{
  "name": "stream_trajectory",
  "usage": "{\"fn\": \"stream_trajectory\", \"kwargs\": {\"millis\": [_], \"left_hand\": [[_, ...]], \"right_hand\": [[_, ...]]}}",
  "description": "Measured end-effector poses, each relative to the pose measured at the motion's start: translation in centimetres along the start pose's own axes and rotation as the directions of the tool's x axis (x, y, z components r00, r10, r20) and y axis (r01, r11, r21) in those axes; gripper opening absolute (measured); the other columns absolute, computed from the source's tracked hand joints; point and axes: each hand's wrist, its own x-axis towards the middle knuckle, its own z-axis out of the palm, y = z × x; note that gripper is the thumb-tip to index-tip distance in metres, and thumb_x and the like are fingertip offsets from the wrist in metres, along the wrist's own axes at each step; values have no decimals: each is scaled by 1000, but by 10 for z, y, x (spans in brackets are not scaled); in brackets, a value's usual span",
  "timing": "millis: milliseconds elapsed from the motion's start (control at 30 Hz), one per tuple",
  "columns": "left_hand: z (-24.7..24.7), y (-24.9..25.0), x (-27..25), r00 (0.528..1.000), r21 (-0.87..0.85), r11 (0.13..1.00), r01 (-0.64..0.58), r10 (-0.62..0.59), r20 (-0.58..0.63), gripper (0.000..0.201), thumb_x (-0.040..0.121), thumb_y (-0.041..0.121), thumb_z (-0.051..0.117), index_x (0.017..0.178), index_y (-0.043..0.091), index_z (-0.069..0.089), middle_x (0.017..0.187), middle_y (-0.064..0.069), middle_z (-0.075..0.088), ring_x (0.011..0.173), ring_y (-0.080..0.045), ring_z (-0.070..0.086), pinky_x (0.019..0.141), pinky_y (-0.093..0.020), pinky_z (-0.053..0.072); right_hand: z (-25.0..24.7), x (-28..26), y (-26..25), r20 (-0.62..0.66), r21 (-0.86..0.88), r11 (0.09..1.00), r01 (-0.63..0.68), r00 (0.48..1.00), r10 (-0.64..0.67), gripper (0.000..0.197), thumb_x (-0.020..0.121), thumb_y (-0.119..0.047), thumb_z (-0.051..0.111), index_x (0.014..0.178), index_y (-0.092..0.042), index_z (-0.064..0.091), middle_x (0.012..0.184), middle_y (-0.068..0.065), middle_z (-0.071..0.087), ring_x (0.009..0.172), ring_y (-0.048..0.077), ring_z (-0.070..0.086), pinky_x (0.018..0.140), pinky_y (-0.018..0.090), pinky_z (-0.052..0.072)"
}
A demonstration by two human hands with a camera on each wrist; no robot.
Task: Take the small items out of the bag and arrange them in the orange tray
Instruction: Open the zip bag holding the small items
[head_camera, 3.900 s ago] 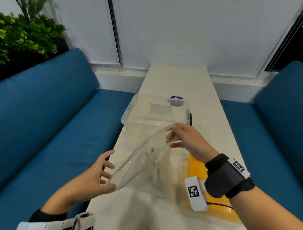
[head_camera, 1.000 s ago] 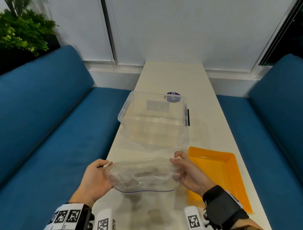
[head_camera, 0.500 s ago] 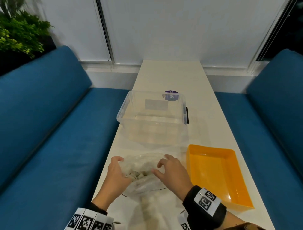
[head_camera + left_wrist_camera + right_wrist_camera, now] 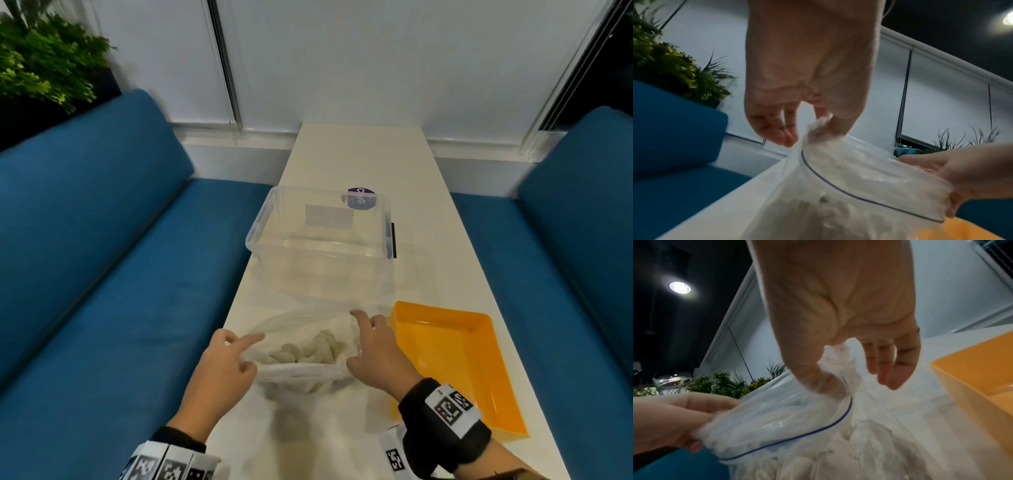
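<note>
Clear bag (image 4: 301, 356) on white table (image 4: 363, 157), near edge, just left of orange tray (image 4: 479, 387). Left hand (image 4: 219, 373) pinches bag mouth at left side; right hand (image 4: 375, 356) pinches right side. Mouth held apart. Small pale items (image 4: 308, 349) inside bag. Clear bin (image 4: 322, 240) beyond, farther along table.

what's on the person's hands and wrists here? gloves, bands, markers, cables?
No gloves: the left hand and right hand are bare. The right wrist carries a wide black strap with white square tags printed in black block codes, plus a white tagged block beside it. The left wrist shows a dark cuff and a white band of similar codes. No cable visible now.
</note>
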Motion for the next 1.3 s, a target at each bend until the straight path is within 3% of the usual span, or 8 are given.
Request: {"fn": "stream_trajectory", "kwargs": {"millis": [200, 400, 467, 600, 767, 900, 1067, 1300], "left_hand": [[2, 7, 5, 977, -279, 949, 146, -93, 193, 55, 86, 1, 49, 130, 34, 44, 124, 8, 47, 89, -15, 57, 62, -14, 44], [2, 8, 6, 925, -774, 509, 377, -170, 339, 45, 86, -17, 38, 108, 14, 62, 114, -12, 60, 85, -24, 59, 74, -31, 53], [3, 6, 7, 908, -839, 348, 419, -187, 376, 45, 86, -19, 34, 112, 8, 59, 105, -13, 63, 79, -23, 59, 72, -32, 55], [3, -1, 8, 865, -886, 11, 463, -224, 449, 45, 84, -19, 28, 116, 2, 52, 76, -11, 61, 67, -20, 59, 53, -25, 57], [4, -9, 7, 867, -891, -210, 404, -224, 445, 40, 73, -4, 57, 113, 2, 53, 71, -24, 71, 61, -34, 71, 49, -39, 58], [0, -8, 6, 911, -918, -126, 376, -132, 391, 47, 47, 7, 74, 90, 8, 53, 73, -17, 69, 69, -32, 70, 69, -44, 49], [9, 3, 0, 980, -477, 861, 178, -114, 161, 22, 91, 6, 51, 79, 21, 63, 87, -3, 56, 71, -12, 53, 64, -18, 39], [12, -4, -1, 948, 147, 987, 58, -101, 302, 67, 87, 16, 53, 144, 34, 24, 106, 2, 29, 76, -13, 49, 66, -20, 48]], "right_hand": [[-3, -5, -6, -44, -237, 969, 72, 995, -84, 71, 82, -36, 60, 143, -32, 23, 127, 5, 24, 114, 23, 27, 93, 26, 31], [-1, 12, 1, -90, 319, 947, -38, 993, 70, 35, 96, -8, 45, 129, -17, 52, 127, 7, 51, 113, 19, 50, 83, 17, 37], [-4, 14, 3, 54, 662, 724, -191, 977, 209, 30, 95, -3, 44, 121, -8, 58, 115, 8, 59, 98, 18, 56, 75, 21, 46], [-13, 15, 15, 467, 884, -123, -452, 870, 157, 34, 93, 9, 35, 121, 10, 53, 115, 22, 62, 104, 32, 60, 79, 43, 55], [-14, 16, 27, 529, 813, -382, -440, 831, 170, 40, 84, 13, 22, 107, 4, 53, 69, 14, 52, 48, 16, 44, 61, 31, 49], [-12, 9, 24, 414, 905, -173, -389, 898, 147, 25, 82, 6, 29, 78, -6, 51, 67, 6, 43, 45, 15, 43, 44, 23, 42], [-5, -7, 5, 150, 361, 932, -24, 988, -32, 22, 89, -12, 50, 88, -24, 68, 88, -10, 52, 80, 2, 48, 66, 11, 37], [1, -5, -2, 261, -93, 995, -26, 964, 50, 83, 84, -23, 68, 148, -33, 16, 134, 9, 27, 98, 20, 51, 77, 19, 44]]}}
